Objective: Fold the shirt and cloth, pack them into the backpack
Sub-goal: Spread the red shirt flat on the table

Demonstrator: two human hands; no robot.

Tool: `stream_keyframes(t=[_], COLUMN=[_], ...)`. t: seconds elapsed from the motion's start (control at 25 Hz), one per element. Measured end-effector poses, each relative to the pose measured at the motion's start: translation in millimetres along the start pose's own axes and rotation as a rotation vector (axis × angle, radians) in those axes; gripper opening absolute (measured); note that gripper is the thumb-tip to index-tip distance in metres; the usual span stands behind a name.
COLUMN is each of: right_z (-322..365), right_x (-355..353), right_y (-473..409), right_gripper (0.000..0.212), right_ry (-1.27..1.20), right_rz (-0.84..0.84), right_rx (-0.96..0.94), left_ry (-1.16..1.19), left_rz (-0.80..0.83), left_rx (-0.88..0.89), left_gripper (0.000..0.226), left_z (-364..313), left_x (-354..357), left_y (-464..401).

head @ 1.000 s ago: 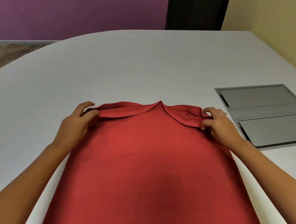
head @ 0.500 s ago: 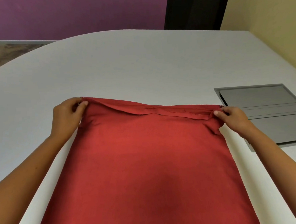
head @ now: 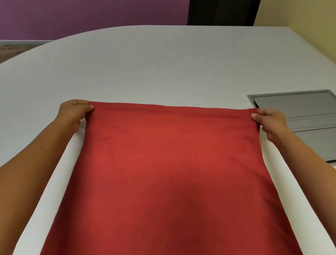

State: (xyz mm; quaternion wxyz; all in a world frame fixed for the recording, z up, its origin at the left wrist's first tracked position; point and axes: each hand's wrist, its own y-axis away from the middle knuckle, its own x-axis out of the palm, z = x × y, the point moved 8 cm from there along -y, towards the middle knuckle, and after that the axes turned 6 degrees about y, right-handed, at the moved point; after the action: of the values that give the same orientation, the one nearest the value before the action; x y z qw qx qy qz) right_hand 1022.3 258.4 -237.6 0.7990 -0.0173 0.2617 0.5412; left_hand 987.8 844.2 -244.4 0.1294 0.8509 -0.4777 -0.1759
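1. I have a single view, from the camera worn on the person's head.
2. It faces forward and down across the white surface (head: 158, 64).
3. It sits close: both forearms enter from the bottom corners, reaching away from me.
4. Its wide lens bows the surface's far edge, with walls visible beyond.
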Motion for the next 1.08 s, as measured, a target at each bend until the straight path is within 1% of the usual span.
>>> stream_keyframes(t=[0.04, 0.12, 0.24, 0.32, 0.4, 0.44, 0.48, 0.56, 0.6, 0.64, 0.72, 0.8, 0.84, 0.88, 0.96, 1.0, 1.08], right_z=[-2.7, -8.1, -9.8, -8.9, -8.4, -7.1, -4.6, 7.5, 14.7, 20.4, 28.7, 26.6, 22.7, 15.1, -1.2, -9.5, -18.9], right_x=[-0.5, 0.3, 3.8, 5.8, 11.9, 15.5, 19.0, 28.5, 37.8, 50.4, 83.1, 126.9, 148.7, 168.3, 195.5, 199.9, 192.1], right_y=[-3.6, -11.6, -17.7, -15.8, -11.2, -9.4, -7.4, 5.1, 17.2, 33.2, 76.3, 127.4, 152.7, 171.7, 196.6, 199.5, 188.1], right_gripper=[0.034, 0.036, 0.024, 0.015, 0.019, 0.023, 0.029, 0.045, 0.051, 0.052, 0.048, 0.043, 0.045, 0.049, 0.06, 0.064, 0.07], right_ry=[0.023, 0.048, 0.047, 0.051, 0.032, 0.05, 0.138, 0.388, 0.46, 0.505, 0.578, 0.649, 0.682, 0.721, 0.873, 0.966, 1.095], right_rz=[-0.017, -0.031, -0.069, -0.135, -0.184, -0.193, -0.2, -0.211, -0.201, -0.189, -0.158, -0.061, 0.001, 0.076, 0.211, 0.241, 0.233], right_rx=[0.008, 0.055, 0.084, 0.051, 0.001, -0.04, -0.092, -0.254, -0.355, -0.46, -0.662, -0.834, -0.884, -0.892, -0.856, -0.829, -0.782], left_ry=[-0.035, -0.012, 0.116, 0.193, 0.158, 0.083, -0.047, -0.376, -0.508, -0.609, -0.764, -0.91, -0.978, -1.041, -1.134, -1.165, -1.197], left_rz=[-0.012, -0.032, -0.053, -0.06, -0.032, -0.015, -0.009, -0.005, 0.014, 0.039, 0.125, 0.278, 0.346, 0.386, 0.383, 0.367, 0.333], left_rx=[0.028, 0.016, -0.032, -0.001, 0.077, 0.146, 0.237, 0.484, 0.617, 0.72, 0.839, 0.873, 0.863, 0.846, 0.825, 0.82, 0.804], left_gripper=[0.02, 0.023, 0.026, 0.022, 0.025, 0.03, 0.035, 0.044, 0.047, 0.051, 0.057, 0.065, 0.068, 0.07, 0.07, 0.069, 0.069], left_z=[-0.4, 3.0, 11.8, 16.8, 19.8, 18.8, 14.8, 2.9, -0.2, 1.3, 16.6, 44.9, 61.3, 76.9, 95.2, 98.1, 96.0], left_x=[1.2, 0.9, 4.4, 8.8, 13.6, 15.2, 15.6, 23.0, 32.3, 43.7, 73.1, 110.0, 127.0, 139.8, 149.3, 148.0, 137.2], left_y=[-1.8, -8.5, -12.1, -11.3, -10.8, -11.1, -9.2, 6.8, 21.0, 37.5, 76.1, 121.1, 141.3, 156.7, 171.0, 169.4, 155.3])
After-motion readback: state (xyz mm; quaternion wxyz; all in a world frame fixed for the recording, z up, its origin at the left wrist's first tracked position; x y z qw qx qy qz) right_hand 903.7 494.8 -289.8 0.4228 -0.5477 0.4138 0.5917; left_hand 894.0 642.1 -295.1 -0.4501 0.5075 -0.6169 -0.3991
